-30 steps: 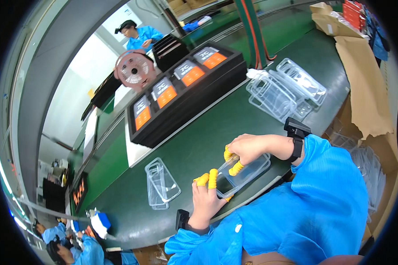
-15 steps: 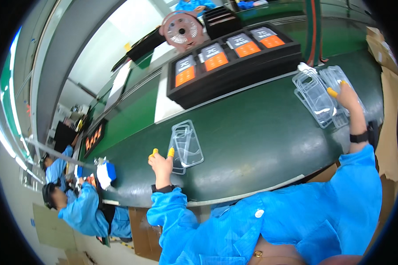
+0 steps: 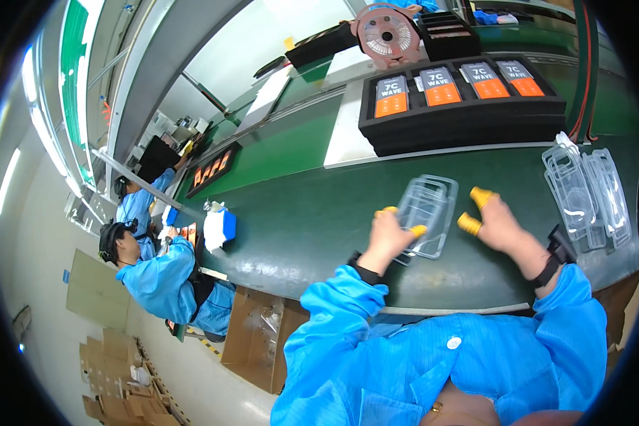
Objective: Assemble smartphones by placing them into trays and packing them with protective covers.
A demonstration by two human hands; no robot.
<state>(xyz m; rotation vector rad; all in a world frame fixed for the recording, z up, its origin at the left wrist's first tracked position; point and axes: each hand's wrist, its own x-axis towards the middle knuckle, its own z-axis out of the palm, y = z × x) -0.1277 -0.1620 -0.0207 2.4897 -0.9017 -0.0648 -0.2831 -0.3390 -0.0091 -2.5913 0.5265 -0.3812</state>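
Two overlapping clear plastic phone cases are on the green work surface in front of me. At their lower left edge is my left hand, with yellow finger covers on its thumb and a finger. Its thumb lies over the edge of the cases and the fingers are at their side, closed on them. My right hand is just to the right of the cases, apart from them. It holds nothing, and its yellow-tipped thumb and finger are spread. A pile of more clear cases lies farther right.
Beyond the cases stands a stacked black foam tray with several grey-and-orange boxes. A pink fan is behind it. Leftward are a blue box with white material and two co-workers in blue. An open cardboard box sits below the table edge.
My right hand has left the pile on the right and come in beside the two cases. My left hand has closed on their edge. The view has swung left.
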